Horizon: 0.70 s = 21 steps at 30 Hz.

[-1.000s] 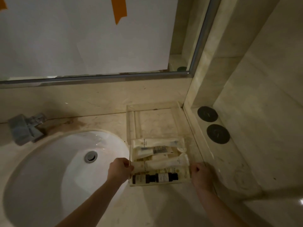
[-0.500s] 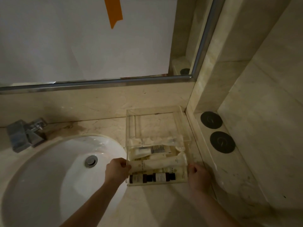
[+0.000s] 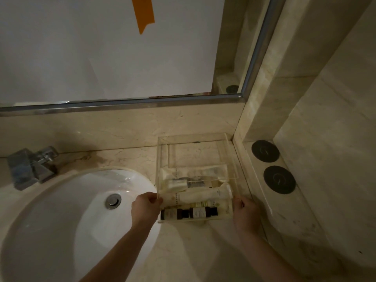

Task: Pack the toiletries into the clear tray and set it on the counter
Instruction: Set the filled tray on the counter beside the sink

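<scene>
One clear tray is sitting on the desk, at about 3 o'clock from the one white sink. Two dark bottles are lying end to end at the tray's 6 o'clock edge, and at least three pale tubes are lying beyond them. Two black discs are resting on the ledge at 3 o'clock. One faucet is standing at 10 o'clock. Two hands, left and right, are showing.

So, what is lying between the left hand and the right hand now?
In the head view, the clear tray sits between the left hand and the right hand, with two dark bottles nearest.
</scene>
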Each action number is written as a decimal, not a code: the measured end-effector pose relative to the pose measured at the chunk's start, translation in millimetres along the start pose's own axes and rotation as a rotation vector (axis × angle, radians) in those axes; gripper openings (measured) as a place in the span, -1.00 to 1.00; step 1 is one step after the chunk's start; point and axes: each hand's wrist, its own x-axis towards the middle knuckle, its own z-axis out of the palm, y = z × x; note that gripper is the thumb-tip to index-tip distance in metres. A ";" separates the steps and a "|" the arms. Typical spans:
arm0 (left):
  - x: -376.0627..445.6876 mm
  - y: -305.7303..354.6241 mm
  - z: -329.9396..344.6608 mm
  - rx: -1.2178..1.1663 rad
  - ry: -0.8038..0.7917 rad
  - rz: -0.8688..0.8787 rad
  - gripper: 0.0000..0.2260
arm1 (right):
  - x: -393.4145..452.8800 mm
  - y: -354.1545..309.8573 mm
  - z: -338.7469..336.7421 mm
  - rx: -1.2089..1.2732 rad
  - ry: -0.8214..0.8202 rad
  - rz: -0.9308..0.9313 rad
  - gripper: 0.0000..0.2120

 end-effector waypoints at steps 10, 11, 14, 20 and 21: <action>25.8 17.0 2.2 -0.077 0.102 -0.078 -0.85 | 24.6 -25.4 4.8 0.110 -0.073 0.075 -0.84; 25.5 19.6 1.3 -0.095 0.115 -0.072 -0.84 | 26.5 -30.4 4.3 0.109 -0.064 0.068 -0.87; 24.2 17.2 0.4 -0.122 0.075 -0.010 -0.73 | 29.1 -36.6 3.3 0.060 -0.035 0.042 -0.91; 15.7 -12.3 -4.3 0.112 -0.215 0.238 -0.03 | 11.9 -24.2 5.3 -0.032 0.033 0.051 -0.85; 16.2 -11.1 -4.9 0.161 -0.183 0.262 -0.05 | 11.2 -23.5 7.8 0.016 0.016 0.071 -0.86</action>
